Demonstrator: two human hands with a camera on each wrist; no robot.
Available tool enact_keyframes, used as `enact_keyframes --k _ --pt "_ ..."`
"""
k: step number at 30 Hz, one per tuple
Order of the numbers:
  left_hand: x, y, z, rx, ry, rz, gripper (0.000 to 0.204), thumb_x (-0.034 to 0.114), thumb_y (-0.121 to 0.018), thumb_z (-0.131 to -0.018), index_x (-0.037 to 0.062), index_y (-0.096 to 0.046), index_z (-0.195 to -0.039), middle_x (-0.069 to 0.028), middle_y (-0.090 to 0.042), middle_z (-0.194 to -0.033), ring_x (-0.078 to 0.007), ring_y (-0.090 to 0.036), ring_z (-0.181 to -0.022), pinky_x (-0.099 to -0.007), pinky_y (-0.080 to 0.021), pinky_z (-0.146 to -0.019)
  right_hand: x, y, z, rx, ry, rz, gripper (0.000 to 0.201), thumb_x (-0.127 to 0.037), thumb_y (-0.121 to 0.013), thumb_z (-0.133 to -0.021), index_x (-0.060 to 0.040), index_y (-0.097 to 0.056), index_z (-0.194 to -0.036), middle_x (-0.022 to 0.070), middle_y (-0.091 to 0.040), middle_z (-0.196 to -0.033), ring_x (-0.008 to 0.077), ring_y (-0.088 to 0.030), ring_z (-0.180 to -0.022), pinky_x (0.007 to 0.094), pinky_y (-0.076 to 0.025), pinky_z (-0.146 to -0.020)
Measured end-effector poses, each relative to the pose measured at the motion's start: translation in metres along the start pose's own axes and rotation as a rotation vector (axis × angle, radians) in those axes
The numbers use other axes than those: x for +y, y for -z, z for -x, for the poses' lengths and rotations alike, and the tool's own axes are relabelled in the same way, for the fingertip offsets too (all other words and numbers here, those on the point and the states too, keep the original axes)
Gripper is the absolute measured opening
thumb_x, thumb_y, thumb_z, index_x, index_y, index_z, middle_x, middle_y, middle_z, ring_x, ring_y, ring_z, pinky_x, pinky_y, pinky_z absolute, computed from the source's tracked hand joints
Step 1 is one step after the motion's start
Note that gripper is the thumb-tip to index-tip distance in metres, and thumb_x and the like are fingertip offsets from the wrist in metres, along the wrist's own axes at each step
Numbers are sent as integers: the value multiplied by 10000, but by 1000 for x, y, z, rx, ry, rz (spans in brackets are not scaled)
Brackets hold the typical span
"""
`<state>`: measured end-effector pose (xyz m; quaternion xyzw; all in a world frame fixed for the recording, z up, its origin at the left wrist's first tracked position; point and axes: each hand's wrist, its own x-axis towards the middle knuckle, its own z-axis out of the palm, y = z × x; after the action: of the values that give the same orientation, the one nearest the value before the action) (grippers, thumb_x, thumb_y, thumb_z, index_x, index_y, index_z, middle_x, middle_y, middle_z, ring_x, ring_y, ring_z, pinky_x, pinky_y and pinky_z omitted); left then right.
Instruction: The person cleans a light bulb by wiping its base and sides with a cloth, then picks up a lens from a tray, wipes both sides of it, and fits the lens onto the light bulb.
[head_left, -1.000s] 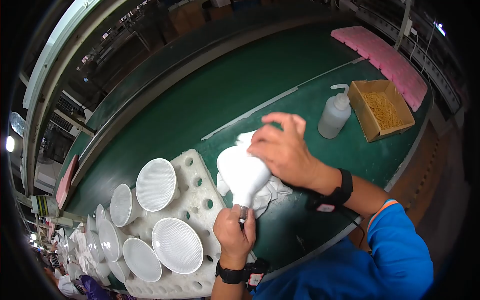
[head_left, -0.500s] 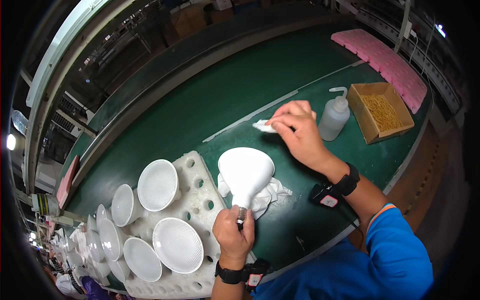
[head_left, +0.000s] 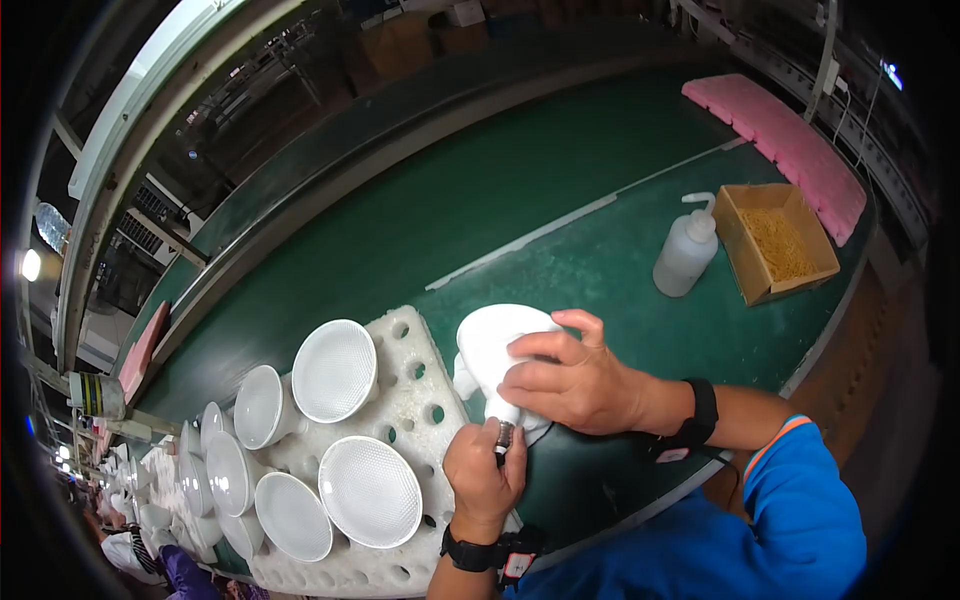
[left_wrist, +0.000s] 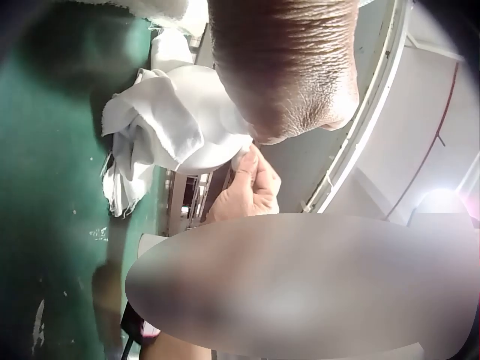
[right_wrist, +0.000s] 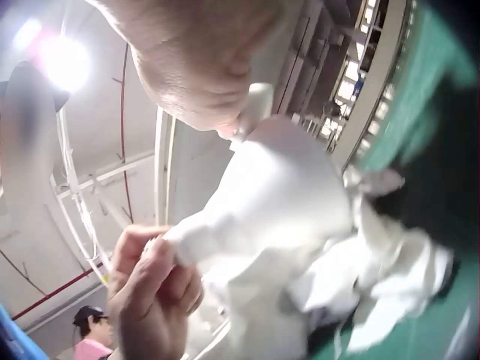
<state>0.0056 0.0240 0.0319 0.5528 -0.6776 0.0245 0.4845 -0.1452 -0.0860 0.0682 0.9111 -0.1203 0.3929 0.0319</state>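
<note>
A white reflector light bulb (head_left: 488,345) is tilted, its wide end up and away. My left hand (head_left: 480,475) grips it by the metal screw base, thumb along the side. My right hand (head_left: 580,380) is at the bulb's neck and side, fingers bent against the glass. Between its fingertips in the left wrist view is a small white cloth wad (left_wrist: 240,158), largely hidden in the head view. A crumpled white cloth (left_wrist: 127,165) lies on the green table (head_left: 610,490) behind the bulb.
Several white bulbs (head_left: 370,492) stand face up in a holed foam tray (head_left: 425,350) at left. A squeeze bottle (head_left: 686,255) and a cardboard box (head_left: 755,285) of yellowish strands stand at right. Pink foam (head_left: 785,150) lies along the far right edge.
My right hand went from the bulb's top, out to the right with the small white cloth, then back down to the bulb's neck. The left hand keeps its grip on the base.
</note>
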Motion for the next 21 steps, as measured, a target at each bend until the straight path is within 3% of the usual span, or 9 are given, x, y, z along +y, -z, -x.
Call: enact_keyframes --k 4,6,10,15,19,21 --pt "-2 0 -1 9 -7 0 302 15 -711 -747 -18 -534 -990 -151 -506 -646 -321 -497 -523 -402 -384 -472 37 5 -9 90 -199 169 68 -143 -595 -768 -153 -652 -804 -47 -580 -901 226 -512 -1050 465 -284 -932" --pt "-3 0 0 36 3 10 301 15 -708 -749 -21 -528 -989 -153 -510 -648 -319 -497 -520 -403 -384 -470 39 7 -7 128 -257 116 65 -129 -647 -742 -139 -666 -804 -29 -583 -901 238 -509 -1049 460 -283 -921" --pt "-7 -6 4 89 16 39 302 19 -696 -763 -21 -508 -995 -147 -516 -651 -303 -497 -504 -391 -389 -462 33 72 9 194 -395 159 131 -114 -715 -689 -145 -694 -814 -5 -586 -903 261 -526 -1006 419 -324 -885" --pt "-4 -1 1 67 47 8 316 41 -697 -779 -18 -491 -1011 -134 -521 -667 -237 -487 -488 -334 -387 -451 63 152 65 210 -499 621 79 -63 -628 -783 -66 -686 -836 61 -581 -900 269 -517 -982 392 -356 -875" --pt "-6 -5 11 94 195 88 302 43 -688 -794 -21 -491 -1014 -132 -542 -714 -203 -495 -505 -320 -384 -449 121 174 142 214 -685 762 114 -78 -600 -834 -23 -680 -892 81 -590 -912 267 -522 -968 374 -357 -861" --pt "-3 -3 10 96 219 54 301 38 -685 -797 -25 -491 -1018 -136 -553 -746 -195 -509 -525 -310 -402 -465 141 175 171 65 -894 664 130 -84 -605 -834 -5 -673 -912 100 -612 -973 290 -529 -968 371 -377 -853"
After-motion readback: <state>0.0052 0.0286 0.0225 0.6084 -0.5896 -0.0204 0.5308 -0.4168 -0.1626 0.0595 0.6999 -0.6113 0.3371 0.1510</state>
